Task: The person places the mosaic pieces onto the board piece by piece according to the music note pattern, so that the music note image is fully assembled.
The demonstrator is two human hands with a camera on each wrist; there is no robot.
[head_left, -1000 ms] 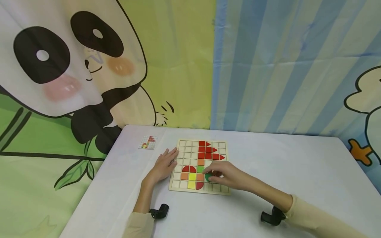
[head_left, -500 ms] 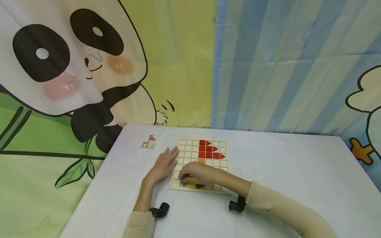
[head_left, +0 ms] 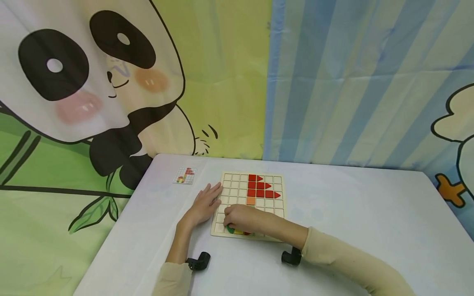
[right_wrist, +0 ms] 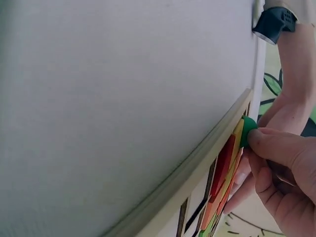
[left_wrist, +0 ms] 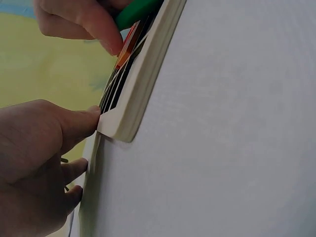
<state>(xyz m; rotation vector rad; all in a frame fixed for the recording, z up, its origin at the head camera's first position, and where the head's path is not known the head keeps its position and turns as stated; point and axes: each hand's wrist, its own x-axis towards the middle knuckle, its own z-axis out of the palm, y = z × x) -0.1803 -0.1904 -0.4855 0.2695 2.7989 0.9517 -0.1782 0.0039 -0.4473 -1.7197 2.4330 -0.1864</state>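
Note:
My right hand point(head_left: 242, 218) is over the lower left part of a wooden grid board point(head_left: 234, 191). Between thumb and fingers it pinches a green piece point(right_wrist: 248, 129) with a rounded edge, beside a yellow piece point(right_wrist: 238, 132) in the right wrist view. My left hand point(head_left: 203, 206) lies flat on the table, its fingers extended against the board's left edge. Red squares and triangles point(head_left: 260, 193) form rows at the board's upper right, with an orange square point(head_left: 250, 201) below them. The right hand hides most of the lower pieces in the head view.
A small card point(head_left: 185, 175) printed with a coloured grid pattern lies on the white table point(head_left: 352, 209), left of the board. A patterned curtain point(head_left: 229, 82) hangs behind the table's far edge.
My right hand has carried the green piece leftward across the board, from right of the lower pieces to their left end. The left hand has stayed in place.

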